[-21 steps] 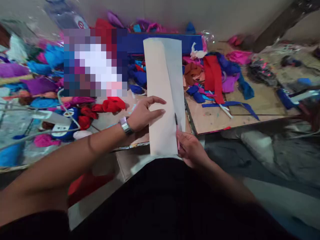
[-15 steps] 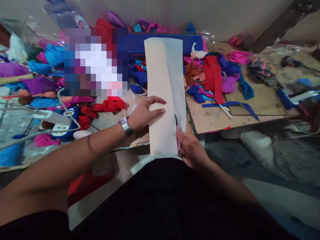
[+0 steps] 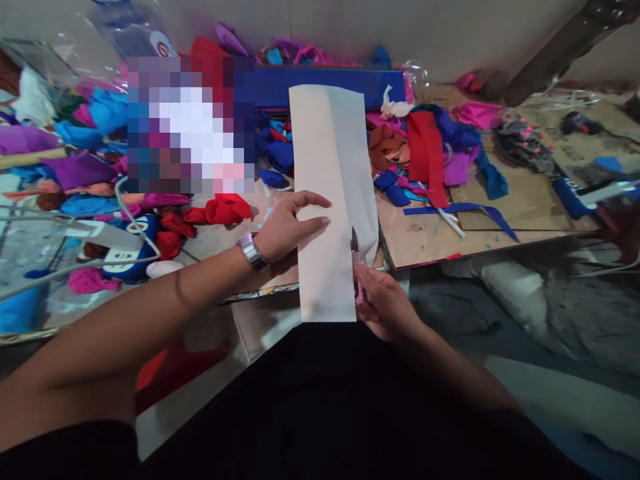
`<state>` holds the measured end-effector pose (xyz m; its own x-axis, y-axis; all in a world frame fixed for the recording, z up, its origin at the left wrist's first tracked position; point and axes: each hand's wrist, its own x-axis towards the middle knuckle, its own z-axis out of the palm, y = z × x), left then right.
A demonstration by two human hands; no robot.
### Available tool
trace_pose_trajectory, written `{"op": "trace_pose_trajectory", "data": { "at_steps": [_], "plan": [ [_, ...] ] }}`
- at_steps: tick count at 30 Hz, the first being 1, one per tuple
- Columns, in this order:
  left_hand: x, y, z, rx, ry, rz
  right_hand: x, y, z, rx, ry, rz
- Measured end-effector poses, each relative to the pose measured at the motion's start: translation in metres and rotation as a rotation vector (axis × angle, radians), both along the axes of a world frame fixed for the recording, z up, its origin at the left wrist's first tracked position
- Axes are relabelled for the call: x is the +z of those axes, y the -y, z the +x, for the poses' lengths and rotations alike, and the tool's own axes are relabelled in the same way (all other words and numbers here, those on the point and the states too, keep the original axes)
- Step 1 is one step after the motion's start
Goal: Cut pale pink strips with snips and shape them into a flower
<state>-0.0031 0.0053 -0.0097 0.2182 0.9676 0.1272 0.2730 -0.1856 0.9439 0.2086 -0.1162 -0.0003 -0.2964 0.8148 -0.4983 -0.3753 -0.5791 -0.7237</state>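
A long cream sheet (image 3: 323,160), paper or cloth I cannot tell, stretches from the workbench toward my lap. A slit runs up from its near edge, and its right-hand part bends away to the side. Over the left edge, my left hand (image 3: 290,227) rests with thumb and index finger spread on the sheet; its other fingers are mostly hidden. My right hand (image 3: 383,297) is closed around the pink handles of small scissors (image 3: 357,267). Their dark blades point away from me, at the slit.
Crumpled coloured scraps (image 3: 95,153) cover the left of the bench; more scraps (image 3: 425,153) lie at right. A blue board (image 3: 330,87) stands behind the sheet. At left, a white cable (image 3: 125,207) loops by a blue-and-white device (image 3: 130,253). A blurred patch hides part of the bench.
The sheet has slid slightly toward me, and its right part bulges farther out to the right. The scissors' blades show more plainly. My left hand has hardly moved.
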Motion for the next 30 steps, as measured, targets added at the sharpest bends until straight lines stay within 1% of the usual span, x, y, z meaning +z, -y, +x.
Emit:
{"op": "trace_pose_trajectory", "data": {
  "at_steps": [4, 14, 20, 25, 30],
  "plan": [
    [0.0002, 0.0007, 0.0003, -0.008, 0.000, 0.001, 0.0015, -0.0017, -0.0013, 0.018, 0.015, 0.013],
    [0.0029, 0.0016, 0.0002, 0.006, -0.010, 0.000, -0.0002, -0.0021, -0.0036, -0.002, -0.018, 0.005],
    [0.0006, 0.0009, -0.0016, -0.003, -0.019, 0.015, 0.0007, -0.0026, -0.0044, 0.004, 0.017, 0.032],
    [0.0003, 0.0011, -0.0022, -0.007, -0.015, 0.026, 0.0002, -0.0023, -0.0041, 0.002, 0.007, 0.016],
    [0.0004, 0.0018, -0.0015, 0.000, 0.009, -0.012, 0.0013, -0.0021, -0.0047, -0.013, 0.004, 0.023]
  ]
}}
